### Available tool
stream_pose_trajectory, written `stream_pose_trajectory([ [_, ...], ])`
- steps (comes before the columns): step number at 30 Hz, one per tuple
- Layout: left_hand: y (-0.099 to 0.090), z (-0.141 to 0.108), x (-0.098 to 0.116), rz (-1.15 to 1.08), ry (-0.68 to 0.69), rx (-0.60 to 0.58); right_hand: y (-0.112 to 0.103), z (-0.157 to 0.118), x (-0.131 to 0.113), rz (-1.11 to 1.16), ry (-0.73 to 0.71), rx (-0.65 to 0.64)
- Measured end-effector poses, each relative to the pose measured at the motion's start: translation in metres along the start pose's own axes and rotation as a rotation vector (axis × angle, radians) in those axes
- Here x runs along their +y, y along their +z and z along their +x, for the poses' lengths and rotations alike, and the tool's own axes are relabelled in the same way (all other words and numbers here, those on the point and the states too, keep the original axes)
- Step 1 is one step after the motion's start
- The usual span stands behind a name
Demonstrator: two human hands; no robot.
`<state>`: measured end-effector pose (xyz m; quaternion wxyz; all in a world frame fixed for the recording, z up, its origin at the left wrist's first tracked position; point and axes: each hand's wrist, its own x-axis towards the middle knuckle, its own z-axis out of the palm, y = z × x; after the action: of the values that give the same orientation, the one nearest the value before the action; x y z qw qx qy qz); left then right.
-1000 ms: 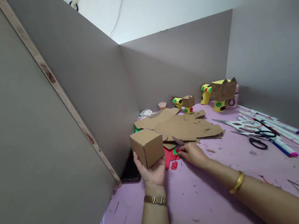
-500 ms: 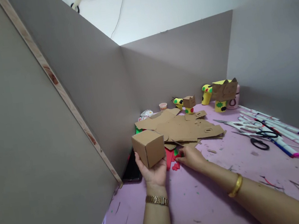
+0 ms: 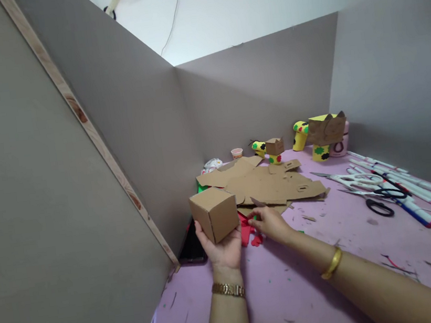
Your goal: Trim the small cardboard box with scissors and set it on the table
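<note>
Just below centre, the left hand (image 3: 224,253) cups a cardboard cube (image 3: 215,215) in curled fingers; the right hand (image 3: 272,224) has shifted left to red paper (image 3: 245,237), seemingly picking through it, its grip unclear.

Box (image 3: 223,216) of smooth, matt cardboard; bangle (image 3: 333,264) of glossy gold-toned metal.

Right hand (image 3: 271,223) shifted left, fingertips nearer red paper (image 3: 245,236)

Right side of the purple desk (image 3: 288,295): white-barrelled markers (image 3: 412,180), overlapped in view by scissors (image 3: 363,194). Rear: a small pink cup (image 3: 237,154) and yellow spotted figures (image 3: 321,153) before the grey back partition (image 3: 258,92). Left: a dark phone (image 3: 192,246), lying flat.
</note>
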<state>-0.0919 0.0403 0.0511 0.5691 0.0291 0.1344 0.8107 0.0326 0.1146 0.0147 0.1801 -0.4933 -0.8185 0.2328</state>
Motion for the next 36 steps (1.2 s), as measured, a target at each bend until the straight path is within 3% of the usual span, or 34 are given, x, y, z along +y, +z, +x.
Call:
stream_pose_trajectory([
  [4,-0.001,0.001,0.002,-0.018,0.006,-0.015,-0.006,-0.023,0.005,-0.101,-0.077,-0.077],
  [9,-0.002,0.003,0.008,-0.033,0.046,-0.004,-0.002,-0.035,0.003,-0.129,-0.127,-0.046],
  [19,-0.003,0.005,0.011,-0.033,0.067,-0.035,0.001,-0.012,-0.010,0.133,-0.092,0.108],
  [22,-0.006,0.006,0.010,-0.028,0.061,-0.032,-0.002,-0.009,-0.009,0.088,-0.096,0.109],
  [29,-0.004,0.004,0.008,-0.048,0.042,-0.035,-0.001,-0.027,0.003,-0.108,-0.132,-0.018],
  [36,-0.004,0.003,0.009,-0.060,0.045,-0.020,0.004,-0.014,-0.002,-0.062,-0.072,0.079],
])
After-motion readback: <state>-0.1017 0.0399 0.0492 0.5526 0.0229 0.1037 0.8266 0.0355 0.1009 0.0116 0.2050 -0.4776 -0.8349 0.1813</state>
